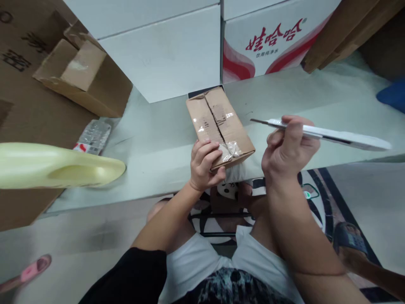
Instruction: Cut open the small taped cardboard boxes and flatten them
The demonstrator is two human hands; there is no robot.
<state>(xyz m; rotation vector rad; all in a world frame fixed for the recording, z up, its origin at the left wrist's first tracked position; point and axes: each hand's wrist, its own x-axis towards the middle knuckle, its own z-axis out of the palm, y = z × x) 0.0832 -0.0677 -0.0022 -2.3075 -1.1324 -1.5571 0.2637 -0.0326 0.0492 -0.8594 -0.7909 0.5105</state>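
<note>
A small brown cardboard box rests on the pale table, its top seam slit along most of its length, with shiny clear tape at the near end. My left hand grips the box's near left corner, fingers on top and thumb at the front face. To the right, my right hand is closed around a white utility knife. The knife's dark blade is extended and points left toward the box without touching it. Partly under the far end of the box lies a dark flat item.
White cartons with red print stand behind the box. On the left are a pale yellow plastic object, an open cardboard box and a clear bottle. Something blue sits at the right edge. The pale table ends just before my knees.
</note>
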